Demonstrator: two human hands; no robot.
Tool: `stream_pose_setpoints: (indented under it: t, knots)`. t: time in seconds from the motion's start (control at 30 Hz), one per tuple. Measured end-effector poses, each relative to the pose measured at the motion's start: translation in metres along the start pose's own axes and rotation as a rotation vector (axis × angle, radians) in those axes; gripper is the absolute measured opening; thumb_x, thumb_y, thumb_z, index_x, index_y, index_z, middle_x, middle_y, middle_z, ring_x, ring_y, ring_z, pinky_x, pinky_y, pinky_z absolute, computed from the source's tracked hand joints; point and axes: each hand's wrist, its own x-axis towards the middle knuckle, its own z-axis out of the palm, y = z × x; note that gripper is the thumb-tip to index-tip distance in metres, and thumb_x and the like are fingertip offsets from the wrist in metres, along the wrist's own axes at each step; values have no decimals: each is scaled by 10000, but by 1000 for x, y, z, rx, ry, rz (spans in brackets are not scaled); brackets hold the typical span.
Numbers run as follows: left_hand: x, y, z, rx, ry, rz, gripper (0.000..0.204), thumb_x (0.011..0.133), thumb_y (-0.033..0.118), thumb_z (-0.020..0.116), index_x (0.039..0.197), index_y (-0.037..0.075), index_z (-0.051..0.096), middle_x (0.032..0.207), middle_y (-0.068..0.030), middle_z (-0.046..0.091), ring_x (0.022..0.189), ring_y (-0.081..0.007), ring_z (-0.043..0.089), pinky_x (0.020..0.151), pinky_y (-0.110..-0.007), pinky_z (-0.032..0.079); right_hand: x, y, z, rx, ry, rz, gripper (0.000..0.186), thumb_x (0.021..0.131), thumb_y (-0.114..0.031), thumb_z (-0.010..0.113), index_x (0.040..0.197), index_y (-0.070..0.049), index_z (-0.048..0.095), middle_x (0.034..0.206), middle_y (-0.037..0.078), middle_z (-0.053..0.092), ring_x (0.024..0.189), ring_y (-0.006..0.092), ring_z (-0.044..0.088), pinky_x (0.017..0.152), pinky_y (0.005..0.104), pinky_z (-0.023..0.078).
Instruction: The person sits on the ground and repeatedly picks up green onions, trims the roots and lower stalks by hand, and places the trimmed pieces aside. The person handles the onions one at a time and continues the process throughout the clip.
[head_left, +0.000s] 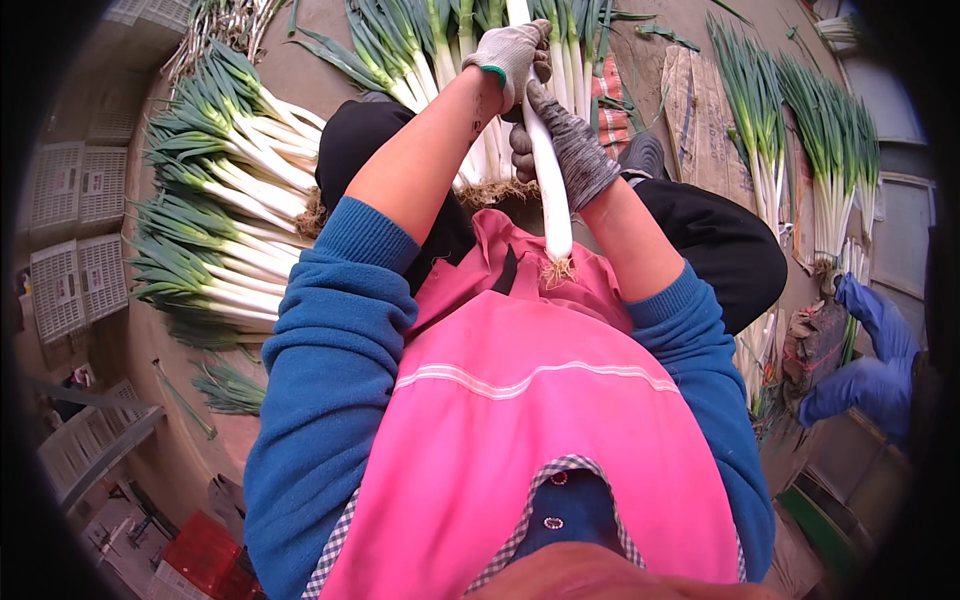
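I see the left hand (510, 58) with its fingers closed around the upper white shaft of a leek (548, 185), while the right hand (577, 147) has its fingers wrapped around it lower down. I make out that leek above the lap, its roots angled toward the pink apron (530, 400), with a leek pile (240, 210) near the left edge of the floor (185, 455).

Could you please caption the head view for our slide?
Left hand and right hand, both gloved, grip a white stalk, roots toward a pink apron.
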Motion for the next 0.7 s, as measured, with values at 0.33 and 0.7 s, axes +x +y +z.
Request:
stream_pose_setpoints:
  t: [0.33,0.7]
  knots:
    - [-21,5,31,195,163,314,170,890,172,585,835,62,468,612,-20,452,471,-92,422,412,-225,369,-58,51,-41,-323,70,-116,197,810,-173,668,791,-47,518,505,43,489,365,134,458,338,269,369]
    - [-22,18,32,288,305,500,221,859,224,612,836,68,457,600,3,461,443,-99,453,383,-259,414,-98,91,-69,-1024,305,-319,527,770,-396,685,1149,-60,535,880,186,637,823,338,629,706,390,488]
